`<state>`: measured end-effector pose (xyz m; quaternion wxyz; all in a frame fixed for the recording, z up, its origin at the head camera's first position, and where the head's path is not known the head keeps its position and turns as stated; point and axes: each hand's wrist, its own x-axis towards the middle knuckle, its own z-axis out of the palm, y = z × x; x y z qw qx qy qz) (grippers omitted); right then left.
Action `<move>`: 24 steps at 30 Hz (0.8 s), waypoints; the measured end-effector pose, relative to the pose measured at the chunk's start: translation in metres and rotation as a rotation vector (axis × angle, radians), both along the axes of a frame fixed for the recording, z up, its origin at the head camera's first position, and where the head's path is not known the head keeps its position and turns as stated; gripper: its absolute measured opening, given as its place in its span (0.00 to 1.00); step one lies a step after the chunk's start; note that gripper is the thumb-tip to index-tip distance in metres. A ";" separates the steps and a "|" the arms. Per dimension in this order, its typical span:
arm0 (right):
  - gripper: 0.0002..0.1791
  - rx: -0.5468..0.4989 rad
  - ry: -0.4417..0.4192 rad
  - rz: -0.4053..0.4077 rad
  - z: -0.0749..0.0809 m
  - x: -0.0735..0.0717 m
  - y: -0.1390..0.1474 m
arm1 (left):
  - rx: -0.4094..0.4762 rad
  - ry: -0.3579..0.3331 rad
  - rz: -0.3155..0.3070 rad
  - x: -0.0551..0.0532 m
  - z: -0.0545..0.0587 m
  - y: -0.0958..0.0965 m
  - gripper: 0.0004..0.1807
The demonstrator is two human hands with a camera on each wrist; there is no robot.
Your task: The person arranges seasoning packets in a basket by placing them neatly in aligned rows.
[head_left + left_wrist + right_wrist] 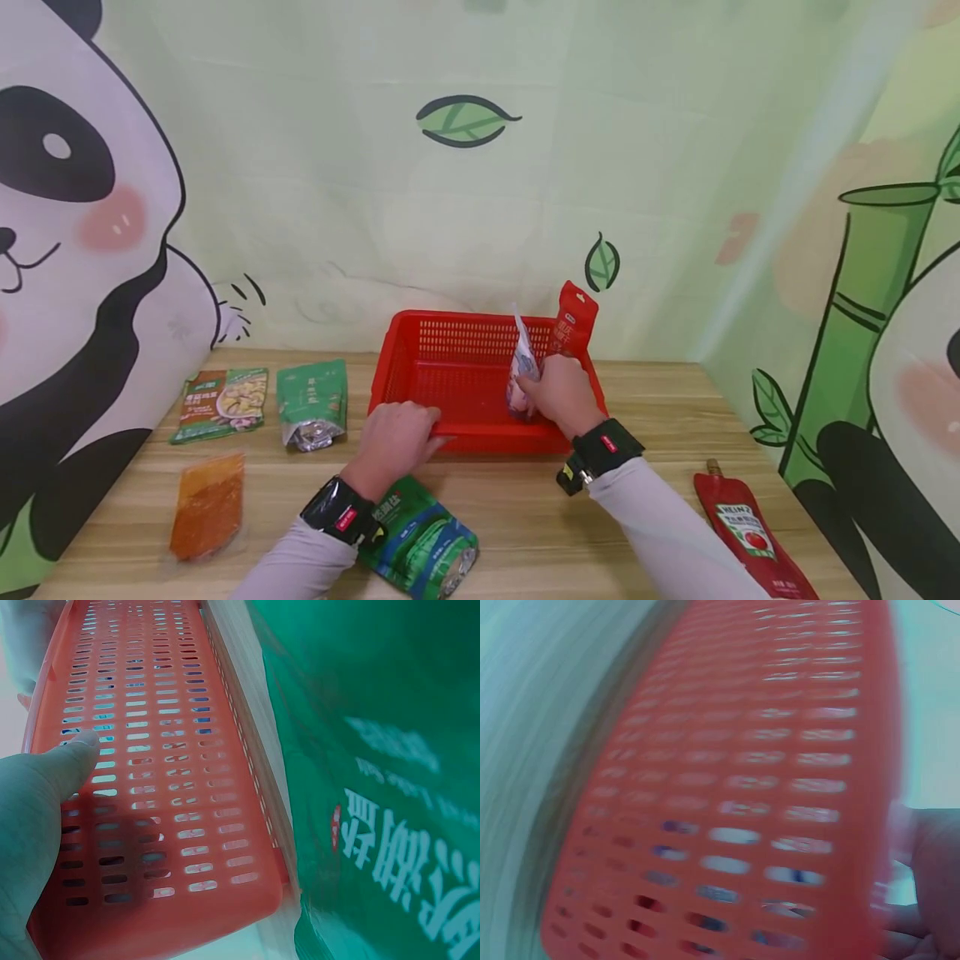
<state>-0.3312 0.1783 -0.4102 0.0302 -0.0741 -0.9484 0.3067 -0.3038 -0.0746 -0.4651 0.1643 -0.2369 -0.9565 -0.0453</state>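
Observation:
A red plastic basket with slotted walls stands on the table against the backdrop. My left hand grips its front rim near the left corner, the thumb pressed to the outer wall in the left wrist view. Inside the basket, toward the right, my right hand holds a white printed pouch standing on edge. The right fingers are partly hidden behind the basket wall in the right wrist view. Behind that hand a red packet leans upright in the back right corner.
A green pouch lies below my left wrist. Further left are another green pouch, a brown-and-green food packet and a clear bag of orange-brown contents. A red Heinz ketchup pouch lies at the right.

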 end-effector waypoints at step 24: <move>0.24 0.091 0.145 0.322 -0.027 0.048 0.028 | -0.031 0.011 -0.002 -0.001 0.000 -0.001 0.18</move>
